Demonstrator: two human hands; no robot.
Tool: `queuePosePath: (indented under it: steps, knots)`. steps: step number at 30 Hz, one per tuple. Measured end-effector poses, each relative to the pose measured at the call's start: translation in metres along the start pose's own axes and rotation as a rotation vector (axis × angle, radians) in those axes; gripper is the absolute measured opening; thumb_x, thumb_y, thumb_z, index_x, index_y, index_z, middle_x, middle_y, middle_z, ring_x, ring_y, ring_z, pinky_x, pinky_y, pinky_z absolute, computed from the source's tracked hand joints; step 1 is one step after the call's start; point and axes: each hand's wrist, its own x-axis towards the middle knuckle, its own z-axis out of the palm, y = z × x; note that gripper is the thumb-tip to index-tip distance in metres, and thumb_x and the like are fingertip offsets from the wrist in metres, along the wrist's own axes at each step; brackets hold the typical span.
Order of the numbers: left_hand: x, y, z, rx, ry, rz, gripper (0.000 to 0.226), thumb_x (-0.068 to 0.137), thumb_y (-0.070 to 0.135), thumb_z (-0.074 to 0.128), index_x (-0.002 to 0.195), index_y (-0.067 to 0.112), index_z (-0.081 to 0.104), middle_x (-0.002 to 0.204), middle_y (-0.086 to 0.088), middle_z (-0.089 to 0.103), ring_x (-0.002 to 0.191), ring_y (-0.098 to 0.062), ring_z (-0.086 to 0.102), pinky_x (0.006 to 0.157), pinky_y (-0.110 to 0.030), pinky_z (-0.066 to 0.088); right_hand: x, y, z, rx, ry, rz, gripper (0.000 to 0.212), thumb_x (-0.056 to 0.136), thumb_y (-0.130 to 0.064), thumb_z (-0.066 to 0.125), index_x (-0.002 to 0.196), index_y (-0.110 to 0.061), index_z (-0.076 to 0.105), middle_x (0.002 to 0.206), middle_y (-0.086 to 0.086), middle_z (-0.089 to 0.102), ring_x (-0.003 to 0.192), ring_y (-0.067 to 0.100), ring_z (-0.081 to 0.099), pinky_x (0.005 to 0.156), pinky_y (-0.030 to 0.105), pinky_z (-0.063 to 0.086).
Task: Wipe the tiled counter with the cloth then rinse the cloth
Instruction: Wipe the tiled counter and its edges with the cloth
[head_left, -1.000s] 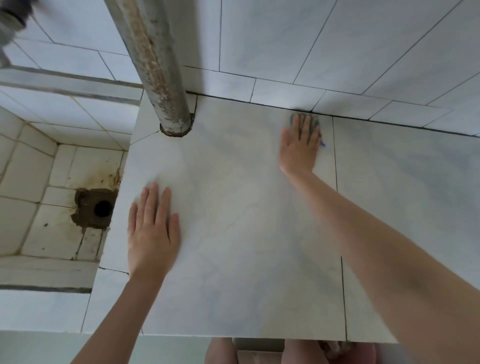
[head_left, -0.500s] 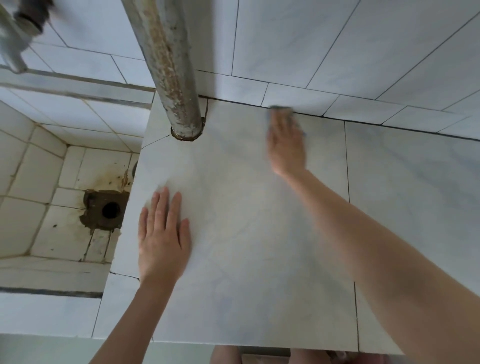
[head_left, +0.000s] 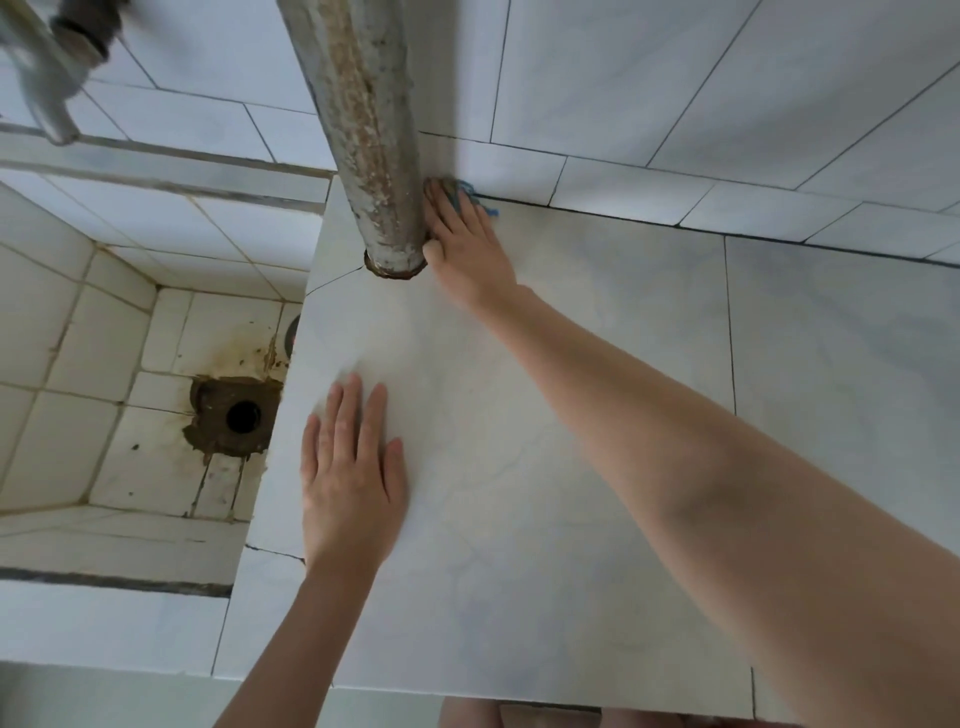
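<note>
The tiled counter is pale marbled tile and fills the middle of the view. My right hand lies flat at the counter's far edge, pressing a blue-grey cloth against the surface right beside the rusty pipe. Only the cloth's far edge and a blue thread show past my fingertips. My left hand rests flat on the counter near its left edge, fingers straight, holding nothing.
A rusty metal pipe rises from the counter's far left corner. A tiled sink basin with a stained drain hole lies to the left. A tap hangs at top left. Tiled wall backs the counter.
My right hand has slid the cloth left along the back edge, from the middle of the tile to the pipe. My left hand has stayed flat in place.
</note>
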Motion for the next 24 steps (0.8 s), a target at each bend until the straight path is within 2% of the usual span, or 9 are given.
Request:
queuePosePath:
  steps: [4,8,11,14,16,18,21,24]
  knots:
    - [-0.001,-0.002,0.002,-0.004,-0.005,-0.005,0.053,0.097,0.032,0.027,0.146,0.014,0.028,0.154,-0.007,0.023,0.145,-0.019,0.014,0.118,-0.039,0.01,-0.006,0.013,0.0,-0.049,-0.008,-0.1,0.052,0.1,-0.02,0.024,0.15,-0.017,0.007,0.158,-0.001,0.006,0.146,0.022,0.0,0.118,0.032,0.002]
    - [0.0,-0.003,0.001,-0.001,-0.006,-0.004,0.053,0.097,0.032,0.027,0.146,0.014,0.028,0.154,-0.007,0.024,0.145,-0.019,0.014,0.118,-0.038,0.01,-0.041,0.005,0.008,0.047,0.043,-0.011,0.053,0.098,-0.02,0.023,0.15,-0.023,0.013,0.158,-0.004,0.01,0.146,0.02,0.003,0.118,0.033,0.004]
    - [0.0,-0.003,0.001,0.006,-0.018,0.0,0.053,0.097,0.032,0.026,0.147,0.014,0.027,0.155,-0.008,0.023,0.145,-0.019,0.013,0.118,-0.039,0.009,-0.084,0.039,0.01,0.025,0.089,0.127,0.05,0.099,-0.026,0.015,0.149,-0.021,0.018,0.157,-0.002,0.015,0.146,0.023,0.007,0.118,0.033,0.006]
    - [0.0,-0.005,0.0,0.0,-0.042,0.018,0.054,0.098,0.033,0.024,0.147,0.013,0.024,0.156,-0.007,0.019,0.145,-0.018,0.009,0.119,-0.038,0.008,-0.135,0.103,0.01,-0.082,0.141,0.344,0.064,0.095,-0.029,-0.01,0.149,-0.011,0.018,0.157,0.007,0.015,0.145,0.029,0.008,0.118,0.038,0.005]
    - [0.0,-0.008,-0.003,-0.043,-0.062,0.055,0.054,0.098,0.034,0.025,0.148,0.013,0.023,0.156,-0.006,0.017,0.146,-0.017,0.007,0.119,-0.037,0.006,-0.169,0.121,0.011,-0.06,0.182,0.514,0.062,0.094,-0.029,-0.003,0.149,-0.011,0.017,0.156,0.011,0.016,0.145,0.031,0.009,0.119,0.04,0.006]
    - [-0.006,-0.012,-0.006,-0.114,-0.082,0.06,0.055,0.098,0.035,0.027,0.148,0.013,0.021,0.157,-0.004,0.014,0.146,-0.014,0.003,0.119,-0.033,0.002,-0.188,0.102,0.017,-0.058,0.214,0.563,0.057,0.095,-0.027,0.009,0.148,-0.009,0.022,0.154,0.016,0.022,0.143,0.036,0.016,0.117,0.044,0.013]
    - [-0.036,-0.022,-0.014,-0.132,-0.089,0.052,0.057,0.098,0.036,0.023,0.148,0.01,0.018,0.157,-0.004,0.013,0.146,-0.015,0.004,0.119,-0.034,0.003,-0.183,0.032,0.032,-0.013,0.223,0.404,0.051,0.095,-0.022,0.024,0.142,-0.007,0.038,0.147,0.016,0.036,0.137,0.039,0.031,0.112,0.046,0.02]
    - [-0.068,-0.039,-0.017,-0.111,-0.11,0.045,0.056,0.098,0.036,0.02,0.147,0.008,0.022,0.156,-0.006,0.019,0.145,-0.018,0.011,0.119,-0.037,0.007,-0.174,-0.064,0.053,0.061,0.213,0.133,0.051,0.093,-0.024,0.032,0.143,-0.016,0.039,0.149,0.006,0.037,0.139,0.032,0.029,0.112,0.043,0.02]
